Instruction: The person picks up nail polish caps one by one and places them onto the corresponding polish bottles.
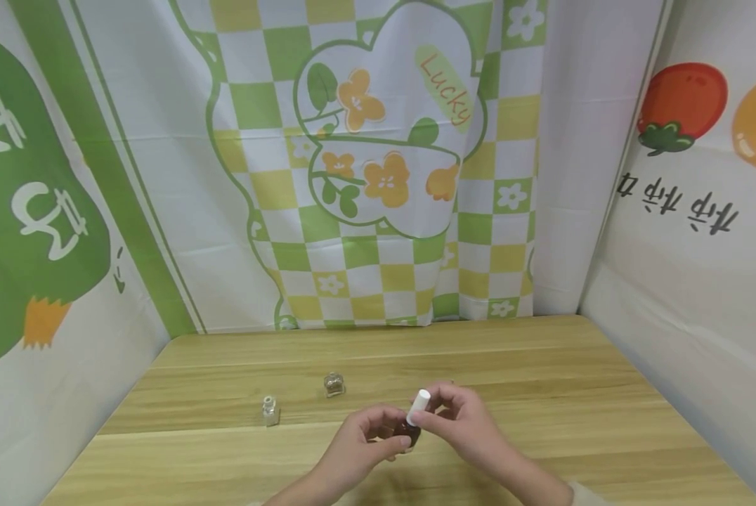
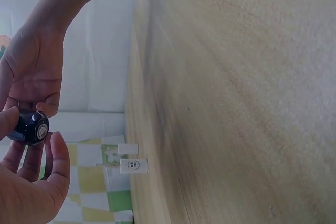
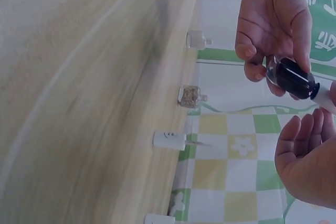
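A dark nail polish bottle (image 1: 408, 431) with a white cap (image 1: 420, 402) is held above the table, tilted. My left hand (image 1: 360, 437) grips the glass body between thumb and fingers. With thumb and fingers, my right hand (image 1: 469, 420) pinches the cap. The right wrist view shows the dark bottle (image 3: 294, 78) and its cap (image 3: 324, 98), still joined or nearly so; I cannot tell whether the cap is loose. A round label marks the bottle's base (image 2: 42, 131) in the left wrist view.
On the wooden table (image 1: 213, 464) stand an uncapped clear bottle (image 1: 270, 412) and a glittery bottle (image 1: 334, 384), left of the hands. A white brush cap (image 3: 169, 140) stands farther along, near another white cap (image 3: 159, 219). Printed curtains (image 1: 378, 281) enclose the table.
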`<state>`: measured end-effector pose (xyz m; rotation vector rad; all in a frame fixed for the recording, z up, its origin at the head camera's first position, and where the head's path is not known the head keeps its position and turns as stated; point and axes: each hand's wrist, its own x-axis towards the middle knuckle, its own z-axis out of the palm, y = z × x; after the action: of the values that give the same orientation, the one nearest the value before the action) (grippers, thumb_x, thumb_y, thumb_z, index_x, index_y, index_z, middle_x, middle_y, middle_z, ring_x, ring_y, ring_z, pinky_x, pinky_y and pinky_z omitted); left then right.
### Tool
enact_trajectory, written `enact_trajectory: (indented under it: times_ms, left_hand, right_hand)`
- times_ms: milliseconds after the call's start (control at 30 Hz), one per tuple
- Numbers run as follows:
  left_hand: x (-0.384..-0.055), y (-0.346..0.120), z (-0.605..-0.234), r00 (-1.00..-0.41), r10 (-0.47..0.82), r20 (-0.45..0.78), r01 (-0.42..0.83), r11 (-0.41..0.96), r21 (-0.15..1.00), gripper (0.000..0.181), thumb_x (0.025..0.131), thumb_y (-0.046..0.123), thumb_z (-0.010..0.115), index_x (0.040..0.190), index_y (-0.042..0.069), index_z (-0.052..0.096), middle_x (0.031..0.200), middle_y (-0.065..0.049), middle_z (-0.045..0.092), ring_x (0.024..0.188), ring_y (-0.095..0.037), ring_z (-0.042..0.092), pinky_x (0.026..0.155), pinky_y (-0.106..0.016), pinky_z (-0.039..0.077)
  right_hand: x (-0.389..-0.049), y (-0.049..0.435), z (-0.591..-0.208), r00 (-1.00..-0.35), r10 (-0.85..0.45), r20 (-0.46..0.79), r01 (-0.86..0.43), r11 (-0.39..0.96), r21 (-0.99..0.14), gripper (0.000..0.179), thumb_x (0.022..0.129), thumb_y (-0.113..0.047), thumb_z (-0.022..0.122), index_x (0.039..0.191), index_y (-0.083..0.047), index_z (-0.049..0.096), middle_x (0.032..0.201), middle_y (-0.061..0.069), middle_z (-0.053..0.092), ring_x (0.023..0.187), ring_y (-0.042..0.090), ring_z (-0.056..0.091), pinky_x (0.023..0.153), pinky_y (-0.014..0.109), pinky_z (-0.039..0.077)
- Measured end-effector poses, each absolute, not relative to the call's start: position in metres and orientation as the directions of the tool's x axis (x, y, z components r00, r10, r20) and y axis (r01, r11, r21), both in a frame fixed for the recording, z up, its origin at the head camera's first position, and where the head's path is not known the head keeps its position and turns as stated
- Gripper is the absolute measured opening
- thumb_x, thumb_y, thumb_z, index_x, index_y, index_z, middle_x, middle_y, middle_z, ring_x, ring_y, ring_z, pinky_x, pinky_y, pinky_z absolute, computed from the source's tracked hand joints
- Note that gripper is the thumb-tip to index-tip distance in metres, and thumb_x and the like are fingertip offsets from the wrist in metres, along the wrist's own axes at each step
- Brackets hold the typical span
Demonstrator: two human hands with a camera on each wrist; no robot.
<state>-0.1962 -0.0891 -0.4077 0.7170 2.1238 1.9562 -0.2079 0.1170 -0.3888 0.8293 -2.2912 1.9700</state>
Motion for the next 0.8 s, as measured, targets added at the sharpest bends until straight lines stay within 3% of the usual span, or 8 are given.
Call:
enact_trajectory:
  times_ms: [367,800]
  left_hand:
    - [-0.197,-0.089,-0.407,-0.869,0.459,0.182,0.216,0.022,0.976,0.025,0.092,0.014,0.067,0.115,0.003,0.064,0.103,-0.01,0.066,0.088,-0.017,0.061,0.072,-0.026,0.051]
    - [-0.196,-0.089,-0.403,-0.879,0.441,0.182,0.218,0.03,0.976,0.024,0.091,0.014,0.068,0.111,0.0,0.065,0.099,-0.01,0.066,0.087,-0.017,0.061,0.071,-0.025,0.052]
  right_hand:
    - [-0.207,0.111,-0.392,-0.917,-0.313,0.248,-0.29,0.094,-0.952,0.021,0.088,-0.014,0.072,0.094,0.001,0.059,0.088,0.006,0.059,0.085,0.017,0.056,0.072,0.029,0.051]
    - [-0.214,0.124,-0.388,-0.829,-0.467,0.307,-0.319,-0.055,-0.946,0.029,0.089,-0.006,0.068,0.112,0.009,0.058,0.095,0.005,0.061,0.088,0.014,0.056,0.079,0.033,0.053]
